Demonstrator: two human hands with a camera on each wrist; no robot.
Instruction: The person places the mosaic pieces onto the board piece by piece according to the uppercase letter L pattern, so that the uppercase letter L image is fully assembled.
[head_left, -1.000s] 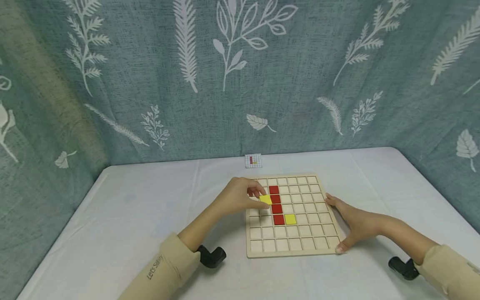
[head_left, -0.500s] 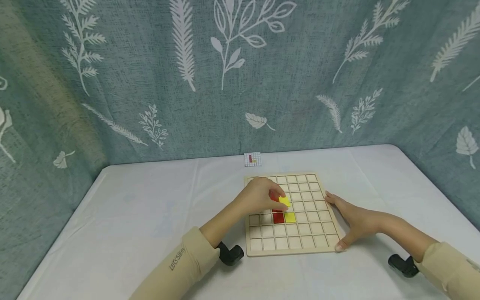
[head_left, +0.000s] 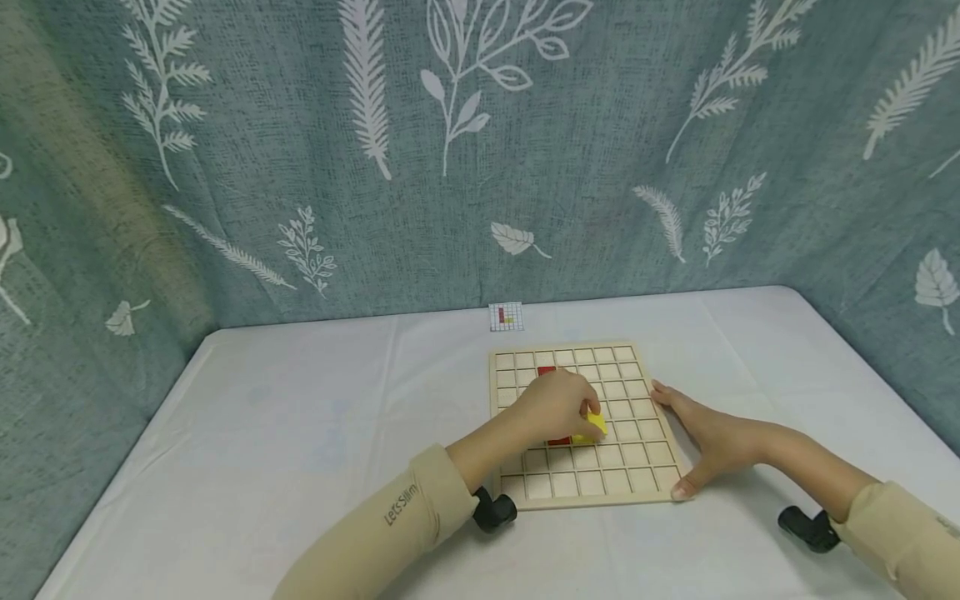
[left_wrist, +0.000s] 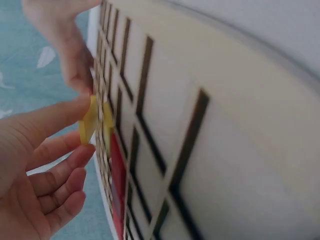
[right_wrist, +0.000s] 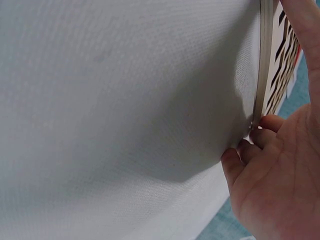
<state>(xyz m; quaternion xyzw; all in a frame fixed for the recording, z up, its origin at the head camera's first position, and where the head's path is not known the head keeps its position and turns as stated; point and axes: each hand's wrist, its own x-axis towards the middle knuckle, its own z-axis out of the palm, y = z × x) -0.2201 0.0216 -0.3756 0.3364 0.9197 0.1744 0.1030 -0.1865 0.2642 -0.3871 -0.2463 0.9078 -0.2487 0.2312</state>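
Observation:
My left hand point(head_left: 557, 407) pinches a yellow square tile point(head_left: 597, 422) between thumb and fingers, close over the wooden grid board point(head_left: 592, 503). In the left wrist view that yellow tile point(left_wrist: 88, 121) stands tilted on edge, apart from the board's face. Another yellow tile point(head_left: 581, 439) lies in a cell just beside it, partly covered by the hand. Red tiles point(head_left: 546, 370) run in a column on the board, mostly hidden under my left hand. My right hand point(head_left: 716, 443) holds the board's right side, thumb on the near corner and fingers along the edge point(right_wrist: 263, 65).
A small printed grid card point(head_left: 506, 317) with red and yellow cells lies at the back edge of the table, beyond the board. White cloth point(head_left: 300, 417) covers the table. A patterned teal curtain point(head_left: 390, 208) hangs behind and at both sides.
My left hand has carried the yellow tile rightward and toward me, past the red column to beside the other yellow tile. My right hand stays at the board's edge.

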